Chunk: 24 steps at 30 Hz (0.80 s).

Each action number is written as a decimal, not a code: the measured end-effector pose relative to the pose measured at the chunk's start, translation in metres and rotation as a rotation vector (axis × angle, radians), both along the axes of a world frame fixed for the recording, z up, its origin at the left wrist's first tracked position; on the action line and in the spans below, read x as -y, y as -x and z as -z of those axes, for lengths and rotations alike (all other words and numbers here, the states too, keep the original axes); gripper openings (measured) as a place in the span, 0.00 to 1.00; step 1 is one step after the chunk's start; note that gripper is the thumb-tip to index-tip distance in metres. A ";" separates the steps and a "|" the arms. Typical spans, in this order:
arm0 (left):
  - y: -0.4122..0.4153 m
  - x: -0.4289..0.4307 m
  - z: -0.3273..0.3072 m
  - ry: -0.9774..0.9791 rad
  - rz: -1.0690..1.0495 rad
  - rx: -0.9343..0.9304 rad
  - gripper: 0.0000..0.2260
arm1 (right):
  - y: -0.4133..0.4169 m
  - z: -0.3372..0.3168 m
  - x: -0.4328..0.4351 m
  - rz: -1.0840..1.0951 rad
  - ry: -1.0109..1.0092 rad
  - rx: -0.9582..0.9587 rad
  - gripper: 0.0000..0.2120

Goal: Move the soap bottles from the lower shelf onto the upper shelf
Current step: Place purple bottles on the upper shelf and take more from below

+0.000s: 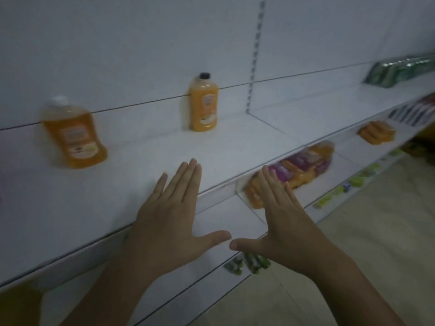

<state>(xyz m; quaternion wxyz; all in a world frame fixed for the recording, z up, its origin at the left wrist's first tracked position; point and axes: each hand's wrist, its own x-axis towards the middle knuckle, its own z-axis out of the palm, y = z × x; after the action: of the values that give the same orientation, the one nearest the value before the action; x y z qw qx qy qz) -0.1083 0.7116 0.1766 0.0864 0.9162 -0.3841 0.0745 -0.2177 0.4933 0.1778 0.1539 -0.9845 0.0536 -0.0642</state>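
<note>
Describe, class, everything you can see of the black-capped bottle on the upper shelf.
The black-capped bottle stands upright on the upper shelf, at its back by the white back panel. Its body looks like clear plastic filled with opaque orange-yellow liquid, with rounded shoulders narrowing to a short dark cap. A pale label runs down its front; the print is too blurred to read. Nothing holds it: both hands are well in front of it, and the other orange bottle stands apart to its left.
</note>
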 end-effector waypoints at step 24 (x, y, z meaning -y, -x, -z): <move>0.023 0.441 0.085 -0.078 0.488 -0.148 0.56 | 0.109 0.070 0.363 0.553 -0.061 -0.135 0.69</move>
<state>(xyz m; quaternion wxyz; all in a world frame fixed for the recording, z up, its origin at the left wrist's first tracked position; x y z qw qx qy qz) -0.1315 0.2703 0.0911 0.0942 0.8021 -0.5889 -0.0306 -0.3265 0.1299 0.1083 0.1562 -0.9295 0.3320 -0.0365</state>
